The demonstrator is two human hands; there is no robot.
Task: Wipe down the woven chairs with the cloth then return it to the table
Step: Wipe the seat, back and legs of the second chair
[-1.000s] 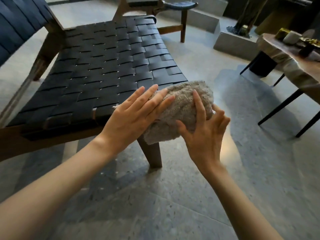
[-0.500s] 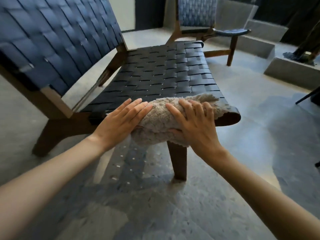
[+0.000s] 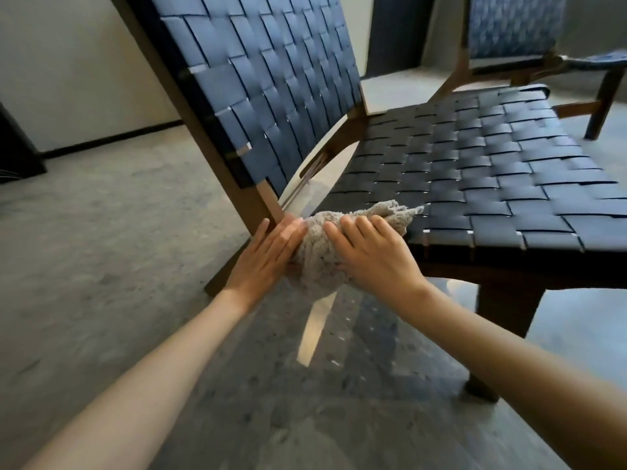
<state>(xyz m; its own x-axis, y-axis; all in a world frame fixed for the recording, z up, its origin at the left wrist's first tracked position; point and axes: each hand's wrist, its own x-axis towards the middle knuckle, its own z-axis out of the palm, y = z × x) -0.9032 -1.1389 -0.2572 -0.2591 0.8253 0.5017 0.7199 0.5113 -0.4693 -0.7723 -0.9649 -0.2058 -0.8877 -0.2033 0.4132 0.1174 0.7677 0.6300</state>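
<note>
A home lounge: woven chairs [image 3: 458, 157] on polished stone floor [image 3: 118, 232].

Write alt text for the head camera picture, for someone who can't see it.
A left hand and a right hand press a grey cloth on the edge of a woven chair seat, beside its backrest. A second woven chair stands behind.
</note>
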